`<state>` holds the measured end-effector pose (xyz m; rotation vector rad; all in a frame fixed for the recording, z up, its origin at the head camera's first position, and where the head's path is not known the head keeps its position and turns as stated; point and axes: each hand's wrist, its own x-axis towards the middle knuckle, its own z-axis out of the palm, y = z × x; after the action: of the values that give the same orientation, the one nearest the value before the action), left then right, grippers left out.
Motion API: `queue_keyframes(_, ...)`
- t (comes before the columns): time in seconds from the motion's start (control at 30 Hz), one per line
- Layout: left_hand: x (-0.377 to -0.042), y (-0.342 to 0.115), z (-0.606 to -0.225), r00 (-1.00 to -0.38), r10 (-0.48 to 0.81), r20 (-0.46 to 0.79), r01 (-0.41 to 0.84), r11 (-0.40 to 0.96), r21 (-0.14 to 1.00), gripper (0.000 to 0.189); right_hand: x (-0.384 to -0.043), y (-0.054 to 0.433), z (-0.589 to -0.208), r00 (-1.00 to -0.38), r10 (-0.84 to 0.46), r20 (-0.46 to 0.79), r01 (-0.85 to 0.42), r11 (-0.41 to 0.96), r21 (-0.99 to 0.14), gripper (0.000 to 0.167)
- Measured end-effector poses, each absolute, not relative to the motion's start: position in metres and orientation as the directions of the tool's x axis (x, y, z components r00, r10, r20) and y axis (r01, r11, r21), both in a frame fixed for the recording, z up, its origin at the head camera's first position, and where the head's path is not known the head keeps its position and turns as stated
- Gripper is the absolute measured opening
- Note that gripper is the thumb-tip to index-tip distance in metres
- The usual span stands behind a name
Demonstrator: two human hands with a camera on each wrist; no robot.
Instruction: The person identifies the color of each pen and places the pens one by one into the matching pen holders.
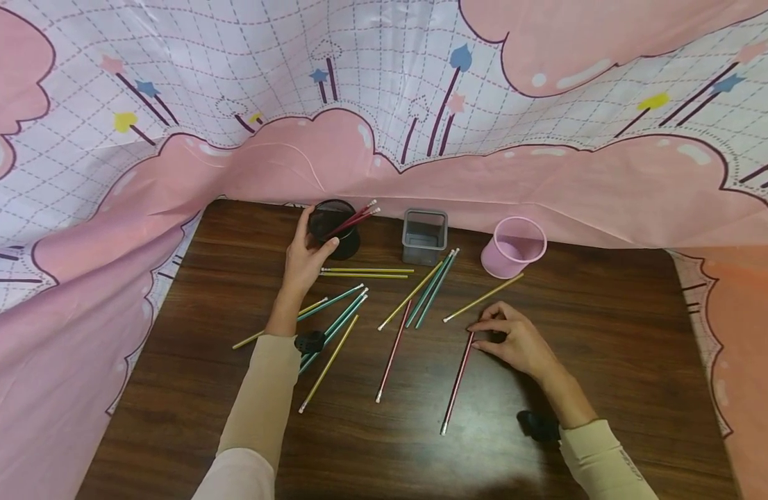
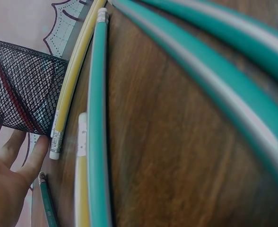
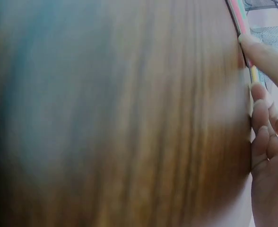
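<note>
My left hand holds the black mesh pencil cup, thumb near its rim and fingers round the far side. Red pencils lean inside it, white eraser ends up; their shafts show through the mesh in the left wrist view. On the right, my right hand pinches the upper end of a red pencil between thumb and forefinger. That pencil slants toward the near side, its eraser end close over the wood. Another red pencil lies to its left.
A grey mesh cup and a pink mesh cup stand along the back. Yellow pencils and green pencils are scattered over the brown table. A patterned cloth hangs behind the table.
</note>
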<state>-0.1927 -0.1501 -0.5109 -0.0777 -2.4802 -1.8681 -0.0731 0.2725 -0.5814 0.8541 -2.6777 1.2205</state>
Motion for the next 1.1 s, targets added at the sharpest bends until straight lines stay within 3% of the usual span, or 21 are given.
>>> queue_keyframes(0.23,-0.193,-0.15,-0.511,-0.998,0.018,0.066,0.068,0.265,0.962,0.077,-0.072,0.272,-0.584,-0.819,-0.468,0.331,-0.556,0.51,-0.657,0.024)
queue_keyframes(0.63,-0.193,-0.149,-0.511,-0.998,0.015,0.065,0.067,0.268,0.961,0.077,-0.069,0.271,-0.585,-0.852,-0.418,0.315,-0.506,0.5,-0.703,0.019)
queue_keyframes(0.9,-0.192,-0.15,-0.514,-0.997,0.026,0.078,0.082,0.259,0.962,0.076,-0.063,0.268,-0.576,-0.913,-0.297,0.278,-0.387,0.425,-0.818,0.026)
queue_keyframes(1.1,-0.193,-0.151,-0.515,-0.995,0.038,0.089,0.096,0.253,0.963,0.076,-0.057,0.26,-0.548,-0.959,-0.203,0.197,-0.253,0.307,-0.917,0.012)
